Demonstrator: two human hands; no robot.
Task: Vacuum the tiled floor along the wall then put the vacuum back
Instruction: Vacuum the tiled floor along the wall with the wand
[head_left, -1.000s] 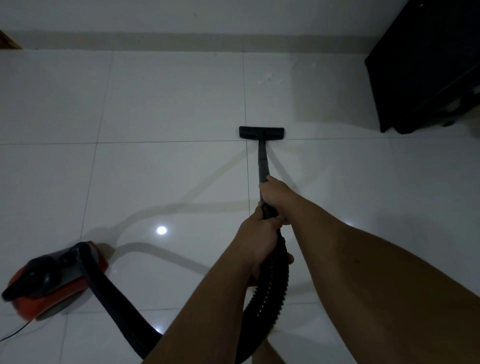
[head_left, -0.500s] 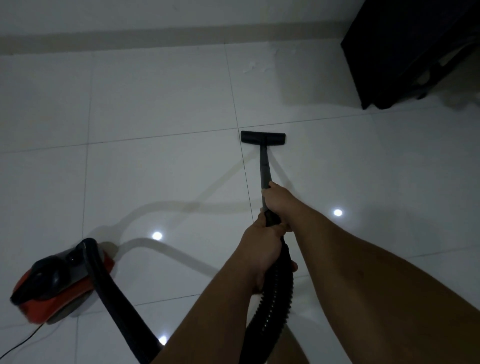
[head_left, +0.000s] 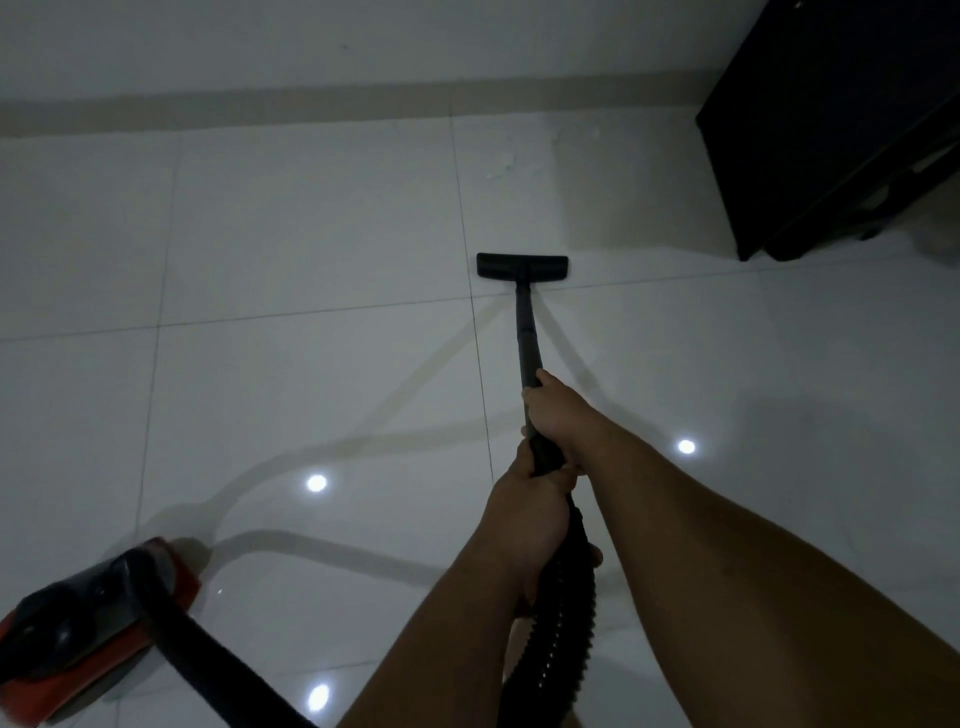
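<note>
Pushed a little farther out since half a second ago, the floor head (head_left: 522, 267) now sits just past the grout line, ahead of both hands and short of the wall (head_left: 311, 47). Right hand (head_left: 558, 410) wraps the black wand (head_left: 525, 332); left hand (head_left: 530, 514), just behind it, grips where the ribbed hose (head_left: 563, 623) begins. Left of the hands, the red vacuum body (head_left: 78, 649) rests on the tiled floor (head_left: 311, 234); a dark cabinet (head_left: 841, 119) stands far right.

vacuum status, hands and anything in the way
Both hands grip the wand: right hand ahead, left hand behind at the hose. Floor head flat on tile, short of the wall. Dark cabinet far right, not in its path.
</note>
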